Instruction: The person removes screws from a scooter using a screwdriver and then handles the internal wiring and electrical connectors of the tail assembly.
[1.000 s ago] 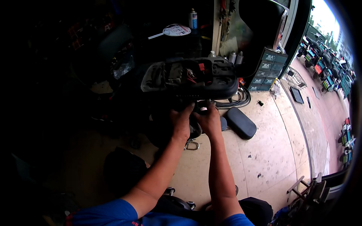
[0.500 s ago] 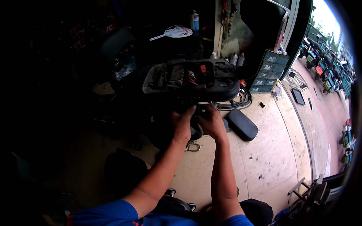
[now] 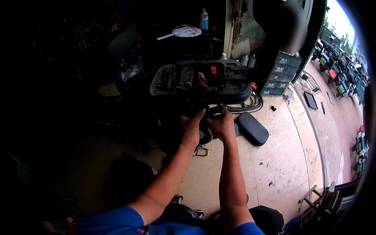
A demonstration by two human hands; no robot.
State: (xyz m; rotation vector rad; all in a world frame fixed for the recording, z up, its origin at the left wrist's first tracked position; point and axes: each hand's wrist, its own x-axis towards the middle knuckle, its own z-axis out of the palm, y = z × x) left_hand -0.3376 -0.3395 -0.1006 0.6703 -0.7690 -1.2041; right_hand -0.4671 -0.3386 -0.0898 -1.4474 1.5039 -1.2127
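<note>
While both hands (image 3: 207, 127) under scooter body (image 3: 201, 80) (stacked teal boxes (image 3: 280, 74) right).

Both forearms reach forward, left hand (image 3: 192, 128) and right hand (image 3: 222, 126) close together, fingers curled.

- The open scooter body (image 3: 201, 80) sits raised in the middle, above the floor (image 3: 282, 156).
- The left hand (image 3: 192, 127) and right hand (image 3: 222, 125) meet side by side just under its near edge.
- A seat cushion (image 3: 252, 128) lies on the floor to the right.
- A coil of cable (image 3: 250, 103) lies behind the cushion.
- A spray can (image 3: 204, 19) stands behind the scooter body.
</note>
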